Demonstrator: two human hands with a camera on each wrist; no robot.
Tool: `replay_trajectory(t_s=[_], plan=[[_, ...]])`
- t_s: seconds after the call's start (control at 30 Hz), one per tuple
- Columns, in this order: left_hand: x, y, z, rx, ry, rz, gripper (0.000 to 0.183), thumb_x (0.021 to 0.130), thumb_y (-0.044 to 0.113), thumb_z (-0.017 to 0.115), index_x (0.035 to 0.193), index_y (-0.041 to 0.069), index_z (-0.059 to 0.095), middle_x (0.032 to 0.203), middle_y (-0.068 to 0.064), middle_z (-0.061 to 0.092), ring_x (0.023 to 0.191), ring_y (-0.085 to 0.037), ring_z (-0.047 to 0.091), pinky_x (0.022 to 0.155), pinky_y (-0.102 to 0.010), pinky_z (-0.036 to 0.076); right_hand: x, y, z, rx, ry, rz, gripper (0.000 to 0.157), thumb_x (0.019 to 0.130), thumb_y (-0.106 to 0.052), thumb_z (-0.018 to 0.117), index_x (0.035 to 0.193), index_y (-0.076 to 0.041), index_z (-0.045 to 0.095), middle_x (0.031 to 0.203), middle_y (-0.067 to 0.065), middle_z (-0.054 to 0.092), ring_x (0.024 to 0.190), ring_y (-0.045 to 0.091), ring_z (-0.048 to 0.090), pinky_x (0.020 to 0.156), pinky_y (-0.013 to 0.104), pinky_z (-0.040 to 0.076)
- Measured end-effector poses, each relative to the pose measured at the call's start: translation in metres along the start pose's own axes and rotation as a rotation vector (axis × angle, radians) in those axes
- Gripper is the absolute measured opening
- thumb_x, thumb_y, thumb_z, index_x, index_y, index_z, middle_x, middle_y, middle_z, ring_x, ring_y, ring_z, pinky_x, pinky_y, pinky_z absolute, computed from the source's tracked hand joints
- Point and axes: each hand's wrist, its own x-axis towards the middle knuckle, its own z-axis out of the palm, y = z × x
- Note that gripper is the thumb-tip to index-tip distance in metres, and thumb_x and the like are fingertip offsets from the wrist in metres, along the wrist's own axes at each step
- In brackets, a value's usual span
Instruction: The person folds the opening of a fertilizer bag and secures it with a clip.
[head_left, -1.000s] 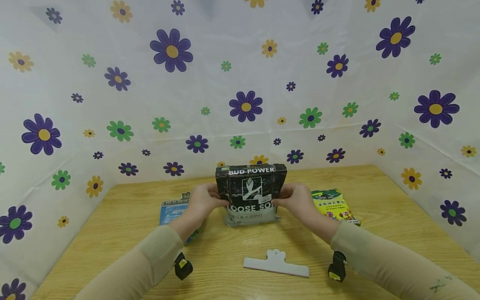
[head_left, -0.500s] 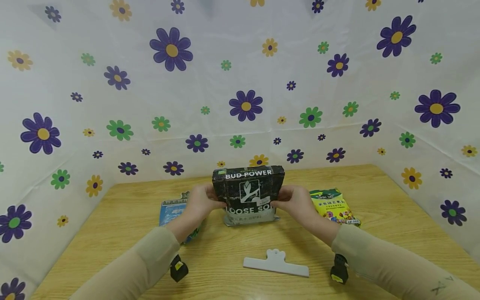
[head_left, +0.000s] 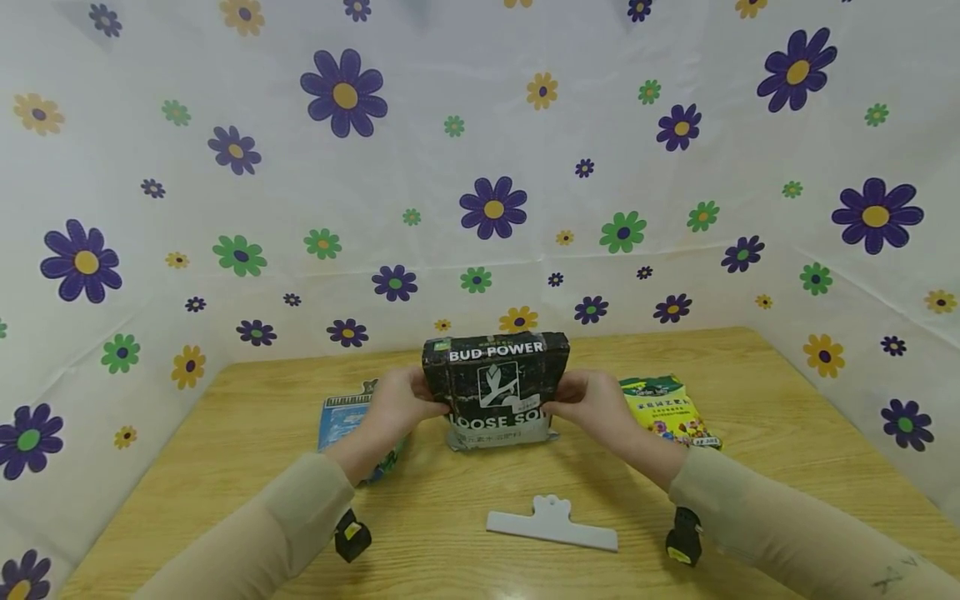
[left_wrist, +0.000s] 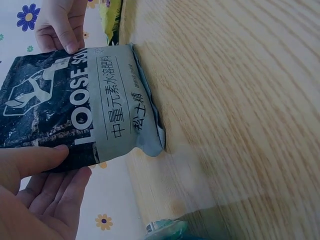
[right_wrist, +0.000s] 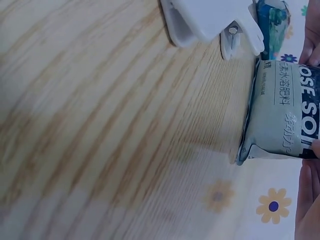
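Observation:
A black and grey fertilizer bag stands upright on the table, its top folded over and "BUD POWER" and "LOOSE SOIL" printed on it. My left hand grips its left side, thumb on the front and fingers behind. On the opposite side my right hand holds it the same way. In the left wrist view the bag's grey lower end and bottom seam show. A white bag clip lies on the table in front of the bag.
A blue bag with a clip on its top lies at the left, partly behind my left arm. A yellow fertilizer bag lies at the right. Behind the wooden table hangs a flower-patterned cloth.
The bag's top has tipped slightly toward me and a little left, so more of its folded top shows. Both hands keep their hold. The clip has stayed put.

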Motion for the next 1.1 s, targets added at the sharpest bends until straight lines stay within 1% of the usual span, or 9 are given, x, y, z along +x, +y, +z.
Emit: replay_trajectory(t_s=[0.23,0.43,0.53,0.63,0.73,0.83,0.97,1.03,1.1], plan=[[-0.002,0.0,-0.004,0.027,-0.025,-0.009,0.028,0.091,0.0,0.08,0.119,-0.002,0.074,0.116,-0.019,0.079,0.113,-0.035,0.074,0.106,-0.051,0.059,-0.001,0.0,-0.002,-0.005,-0.012,0.025,0.014,0.09,-0.004,0.084,0.104,0.0,0.081,0.101,0.015,0.083,0.094,0.027,0.08,0.087,0.041,0.067],[-0.004,0.0,-0.006,0.013,-0.036,0.005,0.026,0.092,0.0,0.08,0.117,-0.002,0.075,0.114,-0.019,0.08,0.109,-0.032,0.076,0.1,-0.048,0.062,-0.002,-0.001,-0.004,0.028,-0.016,0.031,0.013,0.09,-0.003,0.084,0.102,0.0,0.081,0.099,0.015,0.082,0.091,0.025,0.079,0.084,0.038,0.067],[-0.005,0.001,-0.008,0.01,-0.04,0.002,0.024,0.093,0.001,0.079,0.117,0.0,0.075,0.112,-0.017,0.08,0.107,-0.03,0.076,0.099,-0.048,0.062,-0.004,-0.003,-0.005,0.055,-0.014,0.032,0.013,0.09,-0.004,0.083,0.103,0.001,0.081,0.1,0.016,0.082,0.091,0.024,0.079,0.083,0.036,0.067],[-0.005,0.003,-0.01,0.034,-0.028,0.009,0.022,0.093,0.002,0.079,0.115,0.0,0.076,0.11,-0.015,0.08,0.105,-0.028,0.076,0.099,-0.048,0.062,-0.004,-0.005,-0.008,0.068,-0.01,0.033,0.012,0.091,-0.005,0.083,0.102,0.001,0.081,0.099,0.015,0.082,0.091,0.023,0.079,0.082,0.036,0.067],[-0.006,0.004,-0.013,0.042,-0.021,0.031,0.02,0.093,0.001,0.078,0.113,-0.001,0.077,0.108,-0.016,0.08,0.103,-0.029,0.076,0.098,-0.048,0.062,-0.002,-0.007,-0.01,0.076,-0.003,0.041,0.012,0.092,-0.006,0.082,0.103,0.0,0.081,0.1,0.015,0.082,0.092,0.023,0.079,0.083,0.037,0.066],[-0.008,0.006,-0.016,0.033,-0.025,0.043,0.019,0.093,0.001,0.078,0.112,-0.001,0.076,0.108,-0.017,0.08,0.104,-0.03,0.076,0.1,-0.05,0.062,0.0,-0.009,-0.011,0.079,0.002,0.056,0.012,0.093,-0.006,0.081,0.104,0.0,0.081,0.101,0.015,0.082,0.092,0.022,0.078,0.085,0.038,0.066],[-0.01,0.01,-0.021,0.054,-0.03,0.044,0.018,0.093,0.005,0.079,0.111,0.0,0.077,0.107,-0.016,0.081,0.106,-0.032,0.076,0.102,-0.052,0.06,0.001,-0.01,-0.013,0.075,-0.001,0.065,0.013,0.094,-0.007,0.08,0.105,-0.001,0.081,0.102,0.014,0.082,0.093,0.021,0.077,0.086,0.039,0.066],[-0.011,0.014,-0.024,0.062,-0.034,0.041,0.019,0.094,0.007,0.079,0.112,-0.001,0.078,0.108,-0.017,0.081,0.106,-0.032,0.075,0.101,-0.051,0.06,0.001,-0.01,-0.014,0.071,-0.001,0.063,0.013,0.094,-0.008,0.08,0.105,-0.001,0.081,0.103,0.015,0.082,0.094,0.022,0.077,0.087,0.04,0.066],[-0.011,0.017,-0.028,0.046,-0.04,0.041,0.021,0.095,0.008,0.079,0.112,-0.002,0.077,0.108,-0.018,0.081,0.105,-0.031,0.076,0.098,-0.049,0.061,0.001,-0.012,-0.016,0.075,-0.001,0.069,0.013,0.095,-0.008,0.079,0.106,-0.001,0.081,0.104,0.014,0.082,0.095,0.022,0.077,0.088,0.04,0.065]])
